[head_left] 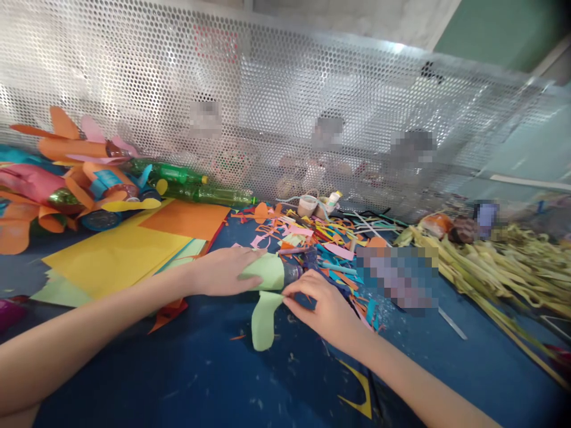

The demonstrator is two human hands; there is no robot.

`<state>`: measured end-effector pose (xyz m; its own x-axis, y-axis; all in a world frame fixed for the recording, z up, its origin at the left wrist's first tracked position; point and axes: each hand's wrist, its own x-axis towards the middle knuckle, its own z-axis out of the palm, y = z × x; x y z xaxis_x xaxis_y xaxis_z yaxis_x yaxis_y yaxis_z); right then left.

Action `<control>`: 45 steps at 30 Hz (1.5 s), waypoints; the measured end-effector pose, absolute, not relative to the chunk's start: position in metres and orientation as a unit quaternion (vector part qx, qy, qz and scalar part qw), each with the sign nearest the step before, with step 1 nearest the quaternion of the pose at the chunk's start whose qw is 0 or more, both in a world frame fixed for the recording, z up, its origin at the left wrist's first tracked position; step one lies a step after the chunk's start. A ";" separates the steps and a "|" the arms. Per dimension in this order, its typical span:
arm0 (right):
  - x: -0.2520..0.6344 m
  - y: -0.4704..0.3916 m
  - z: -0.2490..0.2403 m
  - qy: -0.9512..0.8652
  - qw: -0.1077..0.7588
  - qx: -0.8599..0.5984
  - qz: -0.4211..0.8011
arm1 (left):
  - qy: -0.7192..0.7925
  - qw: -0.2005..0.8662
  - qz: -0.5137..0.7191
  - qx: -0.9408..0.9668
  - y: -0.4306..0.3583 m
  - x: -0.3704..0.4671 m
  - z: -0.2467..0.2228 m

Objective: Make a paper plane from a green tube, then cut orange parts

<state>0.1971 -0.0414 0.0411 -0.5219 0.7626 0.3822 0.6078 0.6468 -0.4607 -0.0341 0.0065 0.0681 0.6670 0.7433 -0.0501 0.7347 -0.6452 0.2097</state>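
Observation:
A plastic bottle (292, 272) lies on its side over the blue table, its body wrapped in pale green paper (271, 271) and its neck pointing right. My left hand (227, 270) holds the wrapped body from the left, thumb in front and fingers behind. Just below the bottle's neck, my right hand (319, 303) pinches the upper right corner of a pale green paper petal (263, 324) between thumb and forefinger. The petal hangs down with a rounded lower end. Whether it is joined to the wrapped bottle, I cannot tell.
Yellow and orange paper sheets (120, 255) lie left, below bottles with paper petals (84, 166). Green bottles (173, 175) lie along the perforated metal screen (267, 89). Paper scraps (330, 246), a small glue bottle (333, 199) and dried plant strips (499, 267) are beyond and right.

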 end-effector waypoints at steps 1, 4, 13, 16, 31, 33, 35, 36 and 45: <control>0.198 -0.042 0.045 -0.864 0.264 -0.397 0.161 | 0.404 0.098 0.026 0.909 0.007 -0.034 0.068; 0.205 -0.041 0.055 -0.894 0.195 -0.370 0.157 | 0.400 0.075 0.032 0.913 0.007 -0.034 0.069; 0.252 -0.014 0.047 -0.793 0.023 -0.604 -0.077 | 0.443 0.044 0.069 0.893 0.012 -0.039 0.064; 0.259 -0.008 0.041 -0.816 -0.002 -0.577 -0.002 | 0.447 0.055 0.081 0.889 0.016 -0.041 0.061; 0.276 0.006 0.053 -0.746 0.115 -0.617 0.223 | 0.499 0.069 0.132 0.853 0.027 -0.045 0.058; 0.275 0.008 0.054 -0.747 0.131 -0.620 0.200 | 0.501 0.072 0.138 0.851 0.027 -0.044 0.059; 0.276 0.010 0.055 -0.740 0.167 -0.630 0.163 | 0.506 0.076 0.142 0.848 0.027 -0.044 0.060; 0.276 0.011 0.055 -0.733 0.190 -0.638 0.142 | 0.507 0.078 0.143 0.846 0.027 -0.043 0.060; 0.256 0.009 0.053 -0.647 0.362 -0.635 0.216 | 0.506 0.075 0.147 0.847 0.024 -0.042 0.061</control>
<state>0.2561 0.0086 0.0528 0.0695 0.9786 0.1939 0.6660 0.0992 -0.7393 -0.0422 0.0245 0.0610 0.4445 0.8788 0.1735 0.8348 -0.4766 0.2758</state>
